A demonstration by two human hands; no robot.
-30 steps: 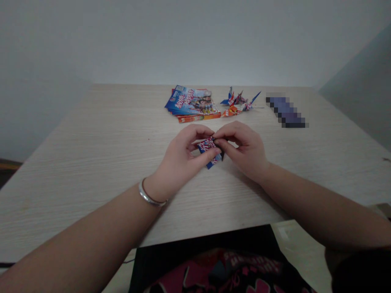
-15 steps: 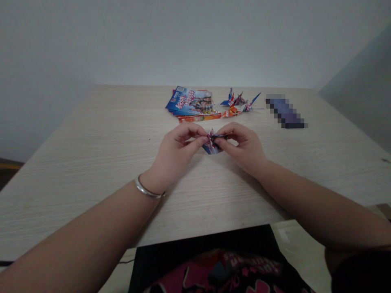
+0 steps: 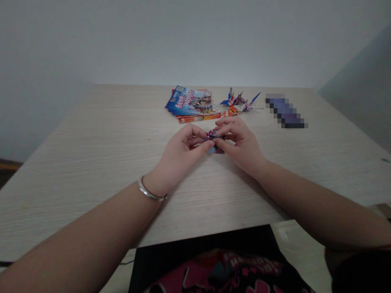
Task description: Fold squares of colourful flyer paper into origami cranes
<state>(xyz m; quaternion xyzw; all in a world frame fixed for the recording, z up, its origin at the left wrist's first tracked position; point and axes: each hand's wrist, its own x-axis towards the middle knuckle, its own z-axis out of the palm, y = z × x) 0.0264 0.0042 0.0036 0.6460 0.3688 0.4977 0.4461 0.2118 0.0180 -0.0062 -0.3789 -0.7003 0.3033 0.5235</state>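
A small piece of folded printed paper (image 3: pixel 217 149), blue with red and white, is pinched between my two hands above the middle of the table. My left hand (image 3: pixel 186 148) grips its left side with thumb and fingers; a silver bangle circles that wrist. On the other side, my right hand (image 3: pixel 241 140) pinches the paper between thumb and index finger, its other fingers bent above. The fingers cover much of the paper, so its exact folded shape cannot be made out.
Beyond my hands lies a stack of printed leaflets (image 3: pixel 192 101), blue on top with orange beneath. Several folded paper cranes (image 3: pixel 233 109) stand to its right. A blurred-out dark flat object (image 3: pixel 285 112) lies farther right on the pale wooden table (image 3: pixel 106 130). A wall rises behind.
My left thumb has slid slightly right across the folded paper. The right hand's fingers have lifted and spread a little over it, and less of the paper shows.
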